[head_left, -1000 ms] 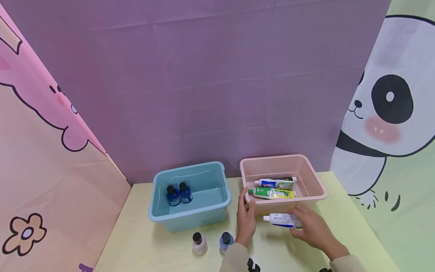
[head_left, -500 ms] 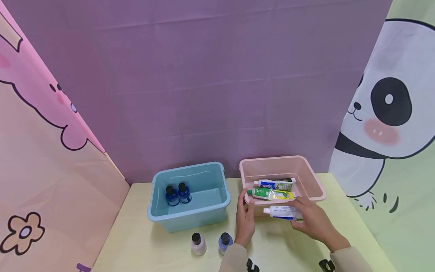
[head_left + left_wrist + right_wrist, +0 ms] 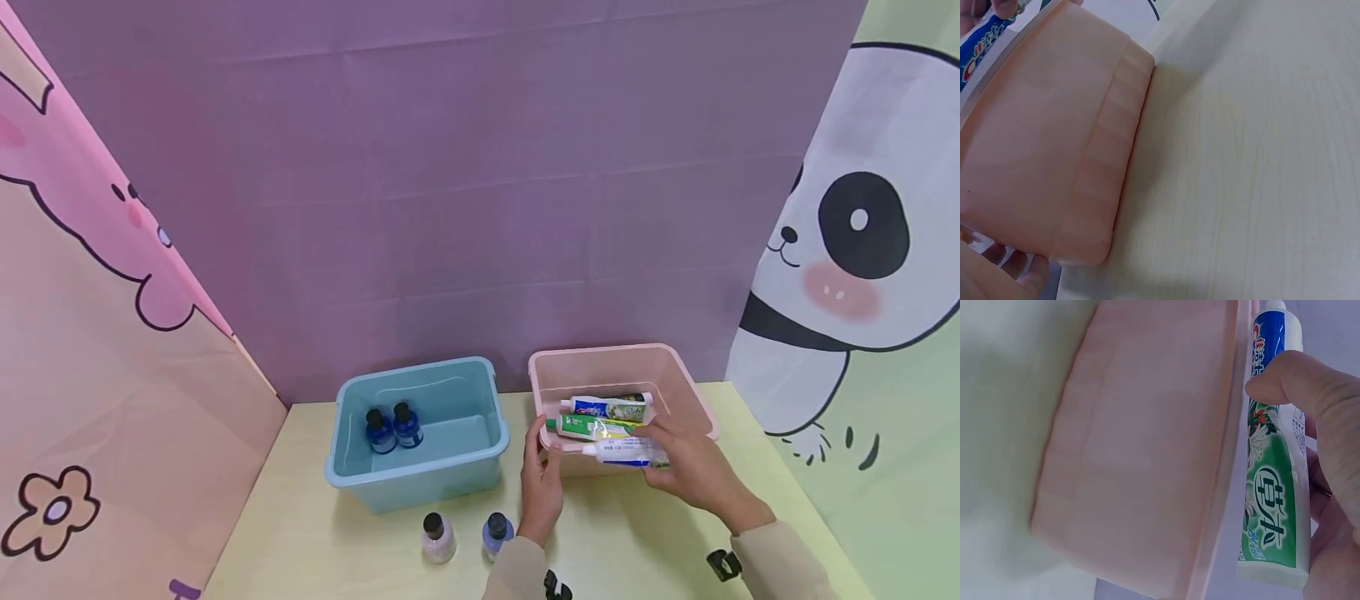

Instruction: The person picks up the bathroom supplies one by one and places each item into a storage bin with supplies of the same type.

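In the head view, my right hand (image 3: pixel 693 475) pinches a white toothpaste tube (image 3: pixel 618 451) at the front rim of the pink bin (image 3: pixel 600 371). The tube lies sideways, cap to the left. The right wrist view shows its blue and green printed face (image 3: pixel 1272 506), with my thumb pressing across it. My left hand (image 3: pixel 542 496) grips the bin's front left corner; in the left wrist view its fingertips (image 3: pixel 1035 275) touch the wall. Inside the bin lie a green and yellow toothpaste tube (image 3: pixel 592 427), a blue and white one (image 3: pixel 607 407), and a mostly hidden dark-ended one behind.
Left of the pink bin stands a light blue bin (image 3: pixel 416 475) with two dark blue bottles (image 3: pixel 393 429) upright inside. A pale pink bottle (image 3: pixel 438 542) and a blue bottle (image 3: pixel 497 537) stand on the table in front. A purple backdrop (image 3: pixel 450 208) rises behind the bins.
My right hand has raised the toothpaste tube from below the pink bin's front rim to rim height, in front of the green tube. My left hand stays at the bin's corner.
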Available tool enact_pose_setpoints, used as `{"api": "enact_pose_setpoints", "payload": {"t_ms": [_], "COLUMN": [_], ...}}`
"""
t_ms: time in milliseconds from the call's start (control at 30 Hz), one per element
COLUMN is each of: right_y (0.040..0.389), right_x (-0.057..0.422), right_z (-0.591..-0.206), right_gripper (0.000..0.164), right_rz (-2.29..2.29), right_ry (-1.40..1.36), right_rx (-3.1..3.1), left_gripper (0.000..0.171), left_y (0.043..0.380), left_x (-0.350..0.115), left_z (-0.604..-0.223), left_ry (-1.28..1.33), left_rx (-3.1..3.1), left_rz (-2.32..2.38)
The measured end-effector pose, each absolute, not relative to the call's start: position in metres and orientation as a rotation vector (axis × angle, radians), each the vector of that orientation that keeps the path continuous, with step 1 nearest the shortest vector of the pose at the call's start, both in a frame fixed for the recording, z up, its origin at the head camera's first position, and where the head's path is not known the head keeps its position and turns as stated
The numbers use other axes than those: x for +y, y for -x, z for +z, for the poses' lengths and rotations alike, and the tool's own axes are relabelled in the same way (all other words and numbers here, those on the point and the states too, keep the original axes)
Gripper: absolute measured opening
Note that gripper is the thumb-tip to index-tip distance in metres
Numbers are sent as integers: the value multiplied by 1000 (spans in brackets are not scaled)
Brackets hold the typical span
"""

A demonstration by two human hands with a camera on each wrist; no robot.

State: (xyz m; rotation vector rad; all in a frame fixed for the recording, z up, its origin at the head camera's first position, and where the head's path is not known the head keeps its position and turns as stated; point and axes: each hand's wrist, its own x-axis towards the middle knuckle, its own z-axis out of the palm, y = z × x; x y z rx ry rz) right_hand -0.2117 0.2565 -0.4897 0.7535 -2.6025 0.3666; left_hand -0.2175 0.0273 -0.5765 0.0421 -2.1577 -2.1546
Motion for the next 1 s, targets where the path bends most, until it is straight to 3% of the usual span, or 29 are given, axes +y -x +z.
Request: {"api": "enact_pose_setpoints", "payload": {"t_ms": [1000], "right_y": [235], "right_x": [257], "right_z": [-457], "right_gripper": [51], "right_rz": [260], "right_ry": [-859], "right_rx": [-2525], "left_gripper": [52], "left_y": [219], "left_x": [27], "left_z": [-578], "left_ry": [-17], "left_rx": [-2138], "left_rz": [-2135]}}
